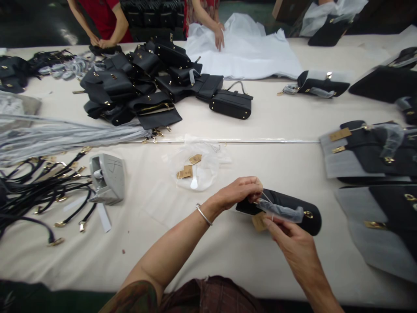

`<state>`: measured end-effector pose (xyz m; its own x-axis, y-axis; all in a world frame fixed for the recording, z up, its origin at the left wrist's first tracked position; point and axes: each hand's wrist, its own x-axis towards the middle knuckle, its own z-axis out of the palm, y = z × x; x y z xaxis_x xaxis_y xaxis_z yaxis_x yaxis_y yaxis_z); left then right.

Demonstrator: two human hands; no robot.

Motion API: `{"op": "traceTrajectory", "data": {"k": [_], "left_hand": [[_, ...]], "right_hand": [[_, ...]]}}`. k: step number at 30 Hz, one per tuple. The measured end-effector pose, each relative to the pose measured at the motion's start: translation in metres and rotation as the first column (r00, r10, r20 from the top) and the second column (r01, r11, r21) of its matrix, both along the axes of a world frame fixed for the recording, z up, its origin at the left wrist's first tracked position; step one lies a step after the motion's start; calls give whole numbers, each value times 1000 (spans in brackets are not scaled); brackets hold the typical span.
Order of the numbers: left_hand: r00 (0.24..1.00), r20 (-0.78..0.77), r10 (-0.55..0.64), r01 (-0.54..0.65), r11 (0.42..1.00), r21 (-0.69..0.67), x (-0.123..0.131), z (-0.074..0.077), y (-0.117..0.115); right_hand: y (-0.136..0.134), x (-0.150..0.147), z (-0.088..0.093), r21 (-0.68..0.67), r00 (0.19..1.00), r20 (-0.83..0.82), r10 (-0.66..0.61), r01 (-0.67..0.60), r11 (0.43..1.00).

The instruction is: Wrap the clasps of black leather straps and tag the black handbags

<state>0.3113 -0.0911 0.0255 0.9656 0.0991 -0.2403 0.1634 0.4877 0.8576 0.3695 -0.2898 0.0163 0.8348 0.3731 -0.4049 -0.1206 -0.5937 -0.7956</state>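
A black handbag (311, 213) lies on the table in front of me, its handle (283, 211) wrapped in clear film and fixed by a gold ring. My left hand (246, 190) is closed at the bag's left end, pinching a thin pale string that runs down toward the handle. Below the handle, my right hand (289, 234) pinches the top of a tan hang tag (259, 221). The left fingertips partly hide the string's end. Farther up the table, several loose tan tags (185, 172) rest on a clear plastic bag (208, 182).
Left of me stand a grey tape dispenser (112, 178) and a spread of black straps (35, 187). Black handbags (114, 87) are heaped beyond the table seam. Packed bags (387, 221) line the right side. Across the table, a co-worker's hand (219, 37) touches white sheets (247, 56).
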Motion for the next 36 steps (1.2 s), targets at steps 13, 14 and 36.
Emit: {"op": "traceTrajectory", "data": {"k": [13,14,36], "left_hand": [[982,188,20,-107,877,468,-35,-7,21],[980,197,28,-119,876,468,-39,-7,21],[782,-103,614,-515,731,449,-38,-32,10]], "right_hand": [[27,-11,-4,281,785,-609,-112,346,895],[30,-12,-4,302,759,-639,-126,398,866],[-17,-3,10,-30,925,375,-68,86,996]]}}
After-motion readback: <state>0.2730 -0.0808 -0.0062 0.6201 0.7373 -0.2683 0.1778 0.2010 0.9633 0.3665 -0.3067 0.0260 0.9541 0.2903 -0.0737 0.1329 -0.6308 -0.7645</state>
